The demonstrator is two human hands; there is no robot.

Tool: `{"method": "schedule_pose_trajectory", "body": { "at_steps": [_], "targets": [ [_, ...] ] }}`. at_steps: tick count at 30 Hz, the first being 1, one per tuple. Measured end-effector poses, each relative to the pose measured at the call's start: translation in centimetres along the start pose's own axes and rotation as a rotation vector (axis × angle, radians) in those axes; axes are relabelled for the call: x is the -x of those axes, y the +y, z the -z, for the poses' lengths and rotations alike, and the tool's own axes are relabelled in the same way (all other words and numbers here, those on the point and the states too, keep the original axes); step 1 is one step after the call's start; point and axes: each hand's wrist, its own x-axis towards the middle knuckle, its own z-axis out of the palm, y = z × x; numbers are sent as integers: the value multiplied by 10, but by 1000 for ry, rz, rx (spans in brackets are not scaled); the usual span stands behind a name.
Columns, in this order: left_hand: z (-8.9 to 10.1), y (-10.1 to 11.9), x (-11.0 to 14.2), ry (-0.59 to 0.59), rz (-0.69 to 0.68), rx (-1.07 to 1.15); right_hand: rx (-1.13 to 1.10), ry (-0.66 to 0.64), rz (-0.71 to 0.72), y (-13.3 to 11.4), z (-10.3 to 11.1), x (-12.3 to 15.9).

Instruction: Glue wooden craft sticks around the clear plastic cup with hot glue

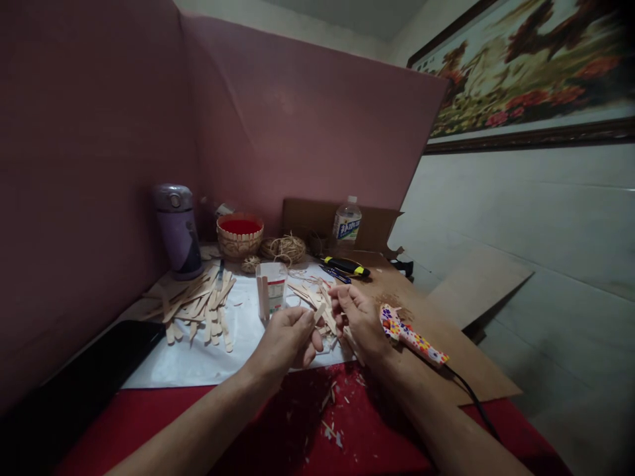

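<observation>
My left hand (290, 337) pinches a short flat craft stick (320, 312) between thumb and fingers, its end pointing up and right. Close beside it, my right hand (361, 320) is closed with thumb and fingertips together. What it holds, if anything, is too small to make out. Just behind my left hand stands a clear plastic container (276, 294) with a printed label and craft sticks upright along its left side. Loose craft sticks (305, 294) lie behind and beneath the hands. A flower-patterned glue gun (417, 342) rests right of my right hand.
A pile of craft sticks (198, 304) lies left on white paper (243, 367). Behind stand a purple flask (179, 235), a stick-covered bowl (240, 244), twine (285, 248) and a bottle (347, 221). A yellow-black cutter (346, 266) lies on cardboard (446, 344); wood scraps litter the red cloth (278, 430).
</observation>
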Motion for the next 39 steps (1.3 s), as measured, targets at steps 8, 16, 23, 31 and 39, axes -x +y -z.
{"method": "schedule_pose_trajectory", "body": {
  "at_steps": [8, 16, 23, 31, 39],
  "targets": [
    [0, -6, -7, 71, -30, -81, 71, -111, 3, -3, -6, 8],
    [0, -6, -4, 127, 84, -367, -35, 232, 76, -5, 15, -13],
    [0, -1, -4, 132, -327, -411, 68, -48, 93, -6, -3, 5],
    [0, -7, -8, 38, -57, -296, -229, 254, 49, -14, 20, -16],
    [1, -4, -9, 112, -158, -207, -330, 140, -2, -11, 9, -13]
  ]
}}
